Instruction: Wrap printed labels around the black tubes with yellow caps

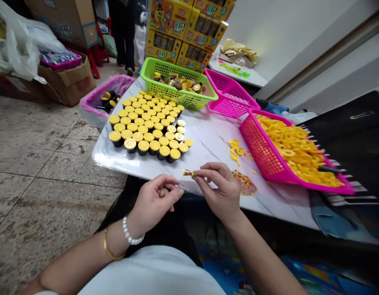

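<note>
My right hand (221, 192) is pinching a small, shiny, multicoloured printed piece (188, 173) between thumb and fingertips, over the table's front edge. To its left, my left hand (152, 203) is closed, with thumb against the curled fingers; anything between them is too small to make out. The hands are a little apart. Beyond them, rows of small black containers with yellow lids (143, 146) stand upright on the white marbled table (204, 135). Beside my right hand lies a pile of similar colourful printed pieces (245, 183), with loose yellow ring-shaped plastic parts (235, 151) just behind.
A pink basket (263, 157) full of yellow ring parts (290, 143) stands at the right. At the back are a green basket (180, 97) of yellow-topped pieces, another pink basket (229, 96) and stacked yellow boxes (189, 32). A plastic-lined pink tub (91, 104) sits left of the table.
</note>
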`<state>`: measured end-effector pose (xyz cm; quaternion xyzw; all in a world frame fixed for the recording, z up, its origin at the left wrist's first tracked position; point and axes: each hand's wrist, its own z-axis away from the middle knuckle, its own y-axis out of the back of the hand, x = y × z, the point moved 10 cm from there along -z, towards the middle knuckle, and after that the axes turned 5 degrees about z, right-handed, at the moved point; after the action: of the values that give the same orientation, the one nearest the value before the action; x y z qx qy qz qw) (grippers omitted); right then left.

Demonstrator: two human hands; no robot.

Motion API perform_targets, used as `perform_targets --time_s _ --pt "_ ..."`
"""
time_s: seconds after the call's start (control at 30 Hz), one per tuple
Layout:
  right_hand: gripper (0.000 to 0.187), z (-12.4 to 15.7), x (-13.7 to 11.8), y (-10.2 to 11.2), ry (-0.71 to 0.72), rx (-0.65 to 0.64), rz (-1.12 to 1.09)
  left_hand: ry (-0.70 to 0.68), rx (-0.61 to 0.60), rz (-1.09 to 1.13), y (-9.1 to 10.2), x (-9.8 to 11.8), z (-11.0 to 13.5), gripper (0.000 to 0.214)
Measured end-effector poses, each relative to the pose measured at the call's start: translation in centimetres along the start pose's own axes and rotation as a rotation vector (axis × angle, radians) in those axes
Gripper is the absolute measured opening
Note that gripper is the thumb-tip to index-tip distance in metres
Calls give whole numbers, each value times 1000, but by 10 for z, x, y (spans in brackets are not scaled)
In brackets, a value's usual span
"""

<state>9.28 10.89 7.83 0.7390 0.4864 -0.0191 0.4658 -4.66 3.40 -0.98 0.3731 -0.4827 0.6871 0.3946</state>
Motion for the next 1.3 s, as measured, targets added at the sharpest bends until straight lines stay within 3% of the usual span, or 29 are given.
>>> perform_targets --time_s 0.1,0.17,0.27,0.33,0.4,0.47,0.57,0.67,0.83,0.93,1.03,1.1,1.2,1.3 --pt "14 -7 -23 -16 17 -32 -81 -142 130 -64 15 15 -3 35" --pt "13 -12 -16 -30 -49 -108 -94 -154 166 -77 25 18 -5 37" --pt "15 -16 30 -43 -253 -254 -75 -95 155 -79 36 15 -6 39" --pt "22 -16 65 -40 -347 -310 32 -52 140 -98 42 11 -4 38" --pt "27 -18 92 -28 -359 -297 202 -25 131 -118 46 6 -3 38" --pt "30 -22 101 -13 -315 -221 319 -21 127 -130 47 4 -1 37" --pt "29 -25 84 4 -240 -104 331 -39 128 -138 45 8 2 34" --pt "27 -17 43 5 -268 -80 138 -95 142 -141 40 20 8 30" --pt "39 7 -41 -52 -230 -427 -380 -172 143 -121 42 29 17 24" --pt "52 21 -40 -76 -416 -420 -601 -160 234 -106 61 24 23 26" --pt "34 41 -35 -106 -574 -529 -715 -164 305 -111 76 19 29 25" --pt "30 50 -37 -119 -590 -585 -695 -196 345 -70 83 19 34 27" --pt "37 50 -38 -118 -567 -503 -608 -262 446 10 95 20 44 33" --pt "35 47 -42 -116 -509 -469 -561 -273 459 -45 98 22 51 25"
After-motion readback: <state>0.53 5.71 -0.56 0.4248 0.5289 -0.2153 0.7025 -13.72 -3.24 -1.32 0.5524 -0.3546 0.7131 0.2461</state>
